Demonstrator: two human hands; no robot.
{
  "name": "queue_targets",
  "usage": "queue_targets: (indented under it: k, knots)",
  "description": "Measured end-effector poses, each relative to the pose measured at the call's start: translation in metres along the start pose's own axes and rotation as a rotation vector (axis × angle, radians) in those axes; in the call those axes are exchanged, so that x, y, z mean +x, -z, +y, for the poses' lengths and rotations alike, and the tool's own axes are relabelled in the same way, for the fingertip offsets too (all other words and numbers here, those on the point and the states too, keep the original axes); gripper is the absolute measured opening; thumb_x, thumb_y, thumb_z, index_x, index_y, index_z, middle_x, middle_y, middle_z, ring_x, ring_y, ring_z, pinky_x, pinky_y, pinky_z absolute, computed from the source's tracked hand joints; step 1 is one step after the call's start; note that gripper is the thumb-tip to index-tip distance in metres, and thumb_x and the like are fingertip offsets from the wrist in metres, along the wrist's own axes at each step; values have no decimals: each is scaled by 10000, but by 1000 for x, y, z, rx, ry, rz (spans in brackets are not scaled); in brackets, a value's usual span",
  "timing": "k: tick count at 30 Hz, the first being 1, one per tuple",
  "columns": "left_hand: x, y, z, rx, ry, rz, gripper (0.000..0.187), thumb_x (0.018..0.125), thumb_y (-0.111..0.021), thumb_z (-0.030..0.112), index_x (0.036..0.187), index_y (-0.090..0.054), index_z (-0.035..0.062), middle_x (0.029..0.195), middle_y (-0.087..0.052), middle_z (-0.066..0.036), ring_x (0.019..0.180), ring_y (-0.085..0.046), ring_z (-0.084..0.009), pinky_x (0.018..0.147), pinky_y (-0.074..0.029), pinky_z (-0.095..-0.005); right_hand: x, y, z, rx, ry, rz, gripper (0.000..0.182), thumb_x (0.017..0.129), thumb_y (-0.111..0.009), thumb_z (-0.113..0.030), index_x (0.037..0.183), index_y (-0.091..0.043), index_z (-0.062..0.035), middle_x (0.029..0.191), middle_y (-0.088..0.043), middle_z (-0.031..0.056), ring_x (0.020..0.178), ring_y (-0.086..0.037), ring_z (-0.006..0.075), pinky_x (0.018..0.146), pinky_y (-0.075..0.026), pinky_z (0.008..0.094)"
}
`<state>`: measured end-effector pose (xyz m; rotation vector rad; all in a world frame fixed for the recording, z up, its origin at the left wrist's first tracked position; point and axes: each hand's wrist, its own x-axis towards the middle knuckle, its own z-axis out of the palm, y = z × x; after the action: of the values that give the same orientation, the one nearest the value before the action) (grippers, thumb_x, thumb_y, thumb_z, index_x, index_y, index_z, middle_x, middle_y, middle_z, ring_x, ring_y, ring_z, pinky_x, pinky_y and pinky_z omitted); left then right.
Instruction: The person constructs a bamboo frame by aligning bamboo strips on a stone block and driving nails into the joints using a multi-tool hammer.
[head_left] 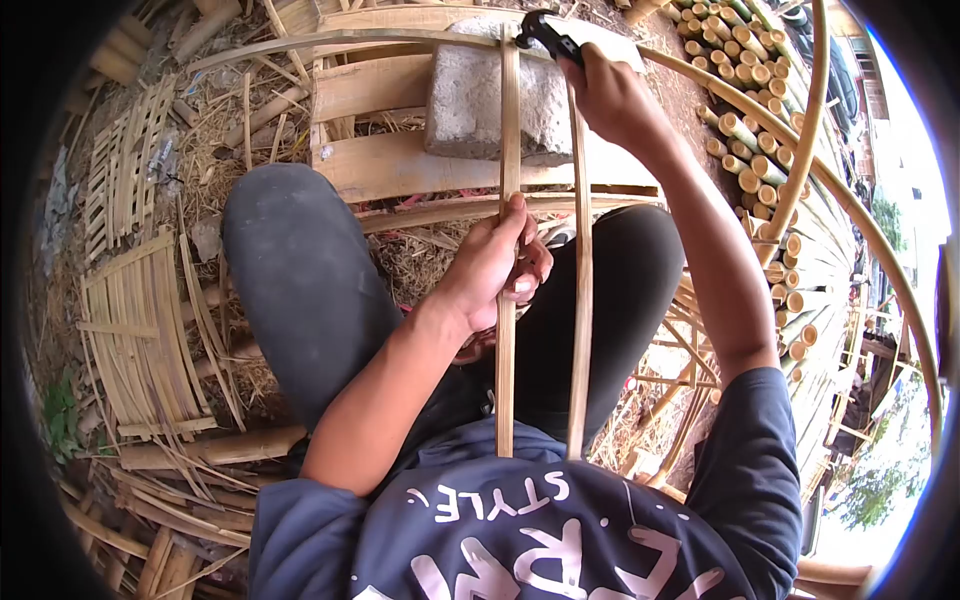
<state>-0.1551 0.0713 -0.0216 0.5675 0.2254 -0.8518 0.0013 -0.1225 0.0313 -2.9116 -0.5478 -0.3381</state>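
My left hand (497,262) is closed around a flat bamboo strip (509,130) that runs from my lap up to a stone block (465,100). My right hand (617,98) grips a black hammer (548,36), its head just right of the strip's far end. That end meets a long curved bamboo strip (400,37) lying across the block. A second bamboo strip (583,300) runs roughly parallel on the right, its upper end passing under my right hand.
The block rests on bamboo boards (390,165) between my knees. Cut bamboo poles (750,50) are stacked at the right. Slatted bamboo panels (145,330) lie on the left among straw and scraps. A curved pole (880,240) arches along the right side.
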Motion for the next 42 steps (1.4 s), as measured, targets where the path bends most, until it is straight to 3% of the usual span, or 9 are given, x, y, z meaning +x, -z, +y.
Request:
queue_targets:
  k: [5, 7, 9, 12, 16, 21, 25, 29, 42]
  knots:
    - [4, 6, -2, 20, -18, -17, 411, 1069, -386, 491, 854, -468, 150, 680, -569, -102, 402, -365, -62, 391, -312, -176, 5, 55, -11, 634, -179, 406, 349, 1067, -433, -345, 991, -520, -15, 678, -553, 208, 529, -504, 399, 556, -463, 461]
    - [5, 7, -3, 35, -24, -18, 405, 1071, -376, 493, 863, -469, 158, 689, -577, -102, 403, -367, -59, 392, -312, -174, 14, 40, -24, 881, -152, 602, 353, 1090, -396, -293, 1173, -556, 11, 700, -506, 31, 577, -435, 59, 471, -379, 259]
    - [4, 5, -2, 30, -21, -5, 399, 1074, -370, 489, 869, -470, 162, 689, -577, -99, 401, -361, -58, 390, -307, -175, 3, 27, -25, 226, -197, 238, 354, 1058, -467, -353, 993, -517, -9, 713, -584, 225, 568, -550, 423, 574, -458, 483]
    - [3, 4, 0, 53, 5, -27, 389, 1080, -363, 475, 872, -468, 163, 687, -574, -95, 400, -347, -62, 385, -304, -185, 3, 8, -14, 46, 11, -34, 356, 1041, -512, -354, 967, -556, -9, 721, -600, 261, 672, -610, 465, 605, -461, 512]
    - [4, 6, -4, 14, -23, -13, 404, 1079, -367, 473, 865, -461, 144, 680, -566, -99, 408, -354, -65, 380, -299, -185, 18, 66, -46, 451, -236, 287, 336, 1088, -385, -270, 1156, -554, 12, 772, -562, 89, 612, -532, 134, 504, -440, 317]
    - [3, 3, 1, 9, 11, 20, 412, 1075, -372, 478, 862, -464, 138, 670, -562, -105, 405, -364, -68, 372, -290, -179, 10, 4, -23, -36, 125, 77, 288, 1039, -506, -309, 1027, -557, -26, 680, -625, 233, 642, -617, 485, 547, -487, 480]
    - [5, 4, -2, 3, -4, -9, 409, 1077, -369, 477, 866, -475, 143, 659, -561, -106, 402, -360, -65, 376, -295, -184, 11, 33, -24, 250, -37, 378, 333, 1053, -492, -342, 1037, -567, -17, 629, -600, 165, 518, -617, 264, 518, -480, 383]
    - [5, 5, 0, -7, 19, -22, 417, 1072, -373, 492, 855, -475, 152, 653, -542, -86, 398, -329, -59, 393, -296, -183, 2, 8, -17, -137, -17, -48, 374, 1057, -450, -393, 1025, -532, -30, 691, -626, 229, 649, -640, 424, 581, -481, 511]
    - [-2, 10, 9, 0, 69, -65, 419, 1064, -378, 516, 846, -464, 169, 664, -526, -35, 386, -290, -8, 403, -266, -160, 14, 34, -35, 237, -178, 255, 370, 1041, -464, -389, 1114, -594, -51, 772, -680, 260, 722, -676, 462, 650, -549, 524]
